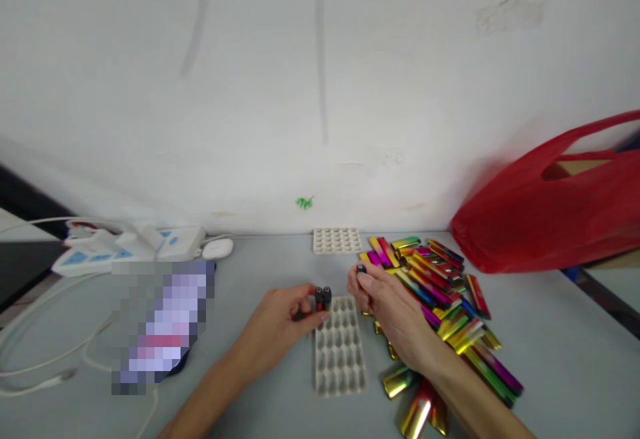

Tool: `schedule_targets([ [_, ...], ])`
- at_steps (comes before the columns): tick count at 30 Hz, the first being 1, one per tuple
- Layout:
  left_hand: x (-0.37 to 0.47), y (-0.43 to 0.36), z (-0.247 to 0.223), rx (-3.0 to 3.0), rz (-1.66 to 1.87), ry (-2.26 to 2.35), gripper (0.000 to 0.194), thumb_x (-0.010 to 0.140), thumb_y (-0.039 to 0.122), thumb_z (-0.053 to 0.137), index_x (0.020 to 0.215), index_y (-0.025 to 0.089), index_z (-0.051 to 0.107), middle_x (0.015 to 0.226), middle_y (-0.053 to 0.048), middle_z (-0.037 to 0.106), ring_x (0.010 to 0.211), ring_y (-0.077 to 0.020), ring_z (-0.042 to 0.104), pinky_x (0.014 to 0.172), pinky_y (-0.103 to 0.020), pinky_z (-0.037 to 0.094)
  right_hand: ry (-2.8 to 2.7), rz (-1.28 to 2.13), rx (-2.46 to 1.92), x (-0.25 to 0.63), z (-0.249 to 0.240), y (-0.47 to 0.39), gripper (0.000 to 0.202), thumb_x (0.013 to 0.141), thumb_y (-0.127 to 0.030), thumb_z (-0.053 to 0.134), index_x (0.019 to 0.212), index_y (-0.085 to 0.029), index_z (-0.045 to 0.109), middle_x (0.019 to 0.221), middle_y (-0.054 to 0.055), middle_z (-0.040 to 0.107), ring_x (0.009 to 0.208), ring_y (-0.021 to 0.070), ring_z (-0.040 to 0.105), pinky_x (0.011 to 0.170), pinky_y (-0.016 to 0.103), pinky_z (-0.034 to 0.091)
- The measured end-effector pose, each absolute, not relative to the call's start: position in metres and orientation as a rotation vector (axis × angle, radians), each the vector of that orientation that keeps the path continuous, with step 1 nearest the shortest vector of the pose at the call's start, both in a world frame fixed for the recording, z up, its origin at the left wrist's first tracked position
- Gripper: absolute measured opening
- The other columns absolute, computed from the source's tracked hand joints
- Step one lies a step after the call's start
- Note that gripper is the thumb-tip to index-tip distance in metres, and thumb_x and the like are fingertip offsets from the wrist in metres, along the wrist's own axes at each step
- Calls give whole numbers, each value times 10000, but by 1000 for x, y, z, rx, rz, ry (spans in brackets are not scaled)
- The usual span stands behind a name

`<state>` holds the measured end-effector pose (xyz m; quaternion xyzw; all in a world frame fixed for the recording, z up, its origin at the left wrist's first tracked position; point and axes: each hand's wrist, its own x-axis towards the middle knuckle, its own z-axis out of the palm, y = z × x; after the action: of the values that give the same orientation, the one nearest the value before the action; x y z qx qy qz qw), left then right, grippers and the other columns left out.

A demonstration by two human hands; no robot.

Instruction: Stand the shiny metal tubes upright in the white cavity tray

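Observation:
My left hand [287, 316] is closed with thumb and forefinger around two slim black-topped tubes [323, 296], which stand upright side by side at the far left corner of a pale moulded tray [341, 359]. Rows of small hollows show in the rest of this tray. Above and to the right of it, my right hand [383, 296] grips another black-ended tube [361, 269]; most of its body is hidden by the fingers. Beside and beneath my right forearm lies a loose pile of shiny tubes [433, 276] in gold, red, purple and green.
A second pale tray [337, 240] lies against the wall. At the left are a white power strip [185, 242] with cables, a small white case [217, 248] and a blurred-out phone [167, 326]. A red bag [545, 219] stands at the right.

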<state>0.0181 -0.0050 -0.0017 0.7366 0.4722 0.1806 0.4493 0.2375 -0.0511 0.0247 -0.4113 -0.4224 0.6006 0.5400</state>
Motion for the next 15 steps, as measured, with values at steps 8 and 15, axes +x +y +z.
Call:
schedule_targets([
  [8,18,-4,-5,1837,462,1153,333,942,476,734,776,225,590,645,84,518,613,-145,469,596,-279,305,-985,1421,-980,230,24,-53,498,913,-678,820,811,-216,664,802,-1,533,743,176,443,716,310,390],
  [15,16,-5,-6,1835,469,1175,349,931,464,734,746,228,556,635,86,509,611,-145,472,597,-281,298,-1112,1417,-1051,239,14,-48,630,1055,-790,517,882,-212,697,678,-20,495,602,157,388,530,300,270],
])
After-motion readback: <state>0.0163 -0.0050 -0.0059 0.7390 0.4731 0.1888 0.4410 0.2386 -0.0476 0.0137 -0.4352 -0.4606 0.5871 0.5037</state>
